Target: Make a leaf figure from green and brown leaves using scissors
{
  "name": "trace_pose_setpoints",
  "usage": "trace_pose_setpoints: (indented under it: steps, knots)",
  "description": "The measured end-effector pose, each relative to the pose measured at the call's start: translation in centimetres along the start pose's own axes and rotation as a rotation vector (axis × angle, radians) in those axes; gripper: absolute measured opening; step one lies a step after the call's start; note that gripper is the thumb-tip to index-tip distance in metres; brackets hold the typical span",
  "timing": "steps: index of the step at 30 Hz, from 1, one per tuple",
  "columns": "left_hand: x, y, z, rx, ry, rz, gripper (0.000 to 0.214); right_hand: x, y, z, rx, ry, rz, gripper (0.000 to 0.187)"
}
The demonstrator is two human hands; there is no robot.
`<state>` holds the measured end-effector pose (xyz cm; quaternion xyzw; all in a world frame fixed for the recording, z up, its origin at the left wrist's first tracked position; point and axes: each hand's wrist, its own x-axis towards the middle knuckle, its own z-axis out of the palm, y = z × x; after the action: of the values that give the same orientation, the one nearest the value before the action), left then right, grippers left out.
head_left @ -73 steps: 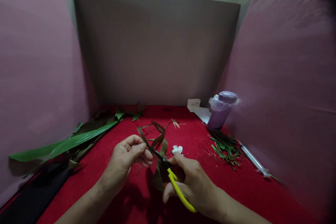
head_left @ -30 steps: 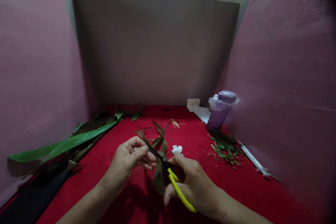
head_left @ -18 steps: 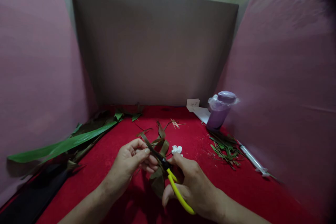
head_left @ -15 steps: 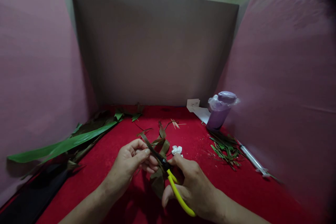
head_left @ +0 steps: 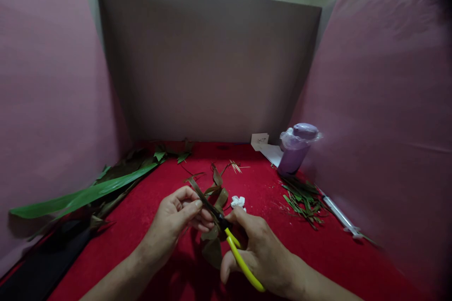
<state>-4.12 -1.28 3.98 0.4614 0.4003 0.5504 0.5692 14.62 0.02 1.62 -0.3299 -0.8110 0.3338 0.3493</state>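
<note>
My left hand (head_left: 180, 214) pinches a narrow dark leaf strip (head_left: 198, 189) between thumb and fingertips. In my right hand (head_left: 259, 244) is a pair of yellow-handled pliers (head_left: 243, 268), the black head pointing up and left at the strip. How far the jaws are parted cannot be made out, since strip and fingers overlap them. Behind and below the hands lie curled brownish-green leaves (head_left: 221, 199); one broad leaf piece (head_left: 212, 251) hangs under the pliers. A crumpled white tissue (head_left: 238, 201) rests just beyond my right hand.
Long green leaves (head_left: 102, 188) and a black cloth-like item (head_left: 49, 258) line the left side. Toothpicks (head_left: 236, 166) lie farther back on the red cloth (head_left: 141, 225). At right are a purple container (head_left: 294, 155), cut leaf strips (head_left: 305, 202), a syringe (head_left: 341, 216) and a white card (head_left: 260, 140).
Both hands keep almost the same place and hold. The right hand and the yellow handles have shifted very slightly; the curled leaves have moved a little.
</note>
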Motion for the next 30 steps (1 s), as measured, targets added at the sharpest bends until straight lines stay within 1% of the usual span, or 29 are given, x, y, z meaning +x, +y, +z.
trace_pose_setpoints:
  steps: [3,10,17,23,27,30]
  knots:
    - [0.0,-0.09,-0.03,-0.016,-0.007,0.013,0.012,0.01,0.0,0.02,-0.006,-0.009,0.006,0.055]
    - [0.04,-0.28,0.14,-0.018,-0.003,0.026,0.012,-0.02,0.23,0.49,-0.006,0.013,-0.005,0.049]
    - [-0.01,-0.37,0.17,-0.022,-0.002,0.019,0.013,-0.13,0.44,0.39,-0.04,0.007,-0.03,0.033]
    - [-0.05,-0.21,0.05,0.0,-0.013,0.011,0.013,-0.15,0.79,0.45,-0.056,0.031,-0.051,0.032]
    - [0.08,0.17,0.12,0.008,0.01,-0.023,0.013,-0.07,0.87,0.46,-0.039,0.022,-0.032,0.029]
    - [0.19,0.33,0.08,-0.004,0.044,-0.003,0.014,-0.06,0.81,0.43,-0.055,0.009,-0.026,0.027]
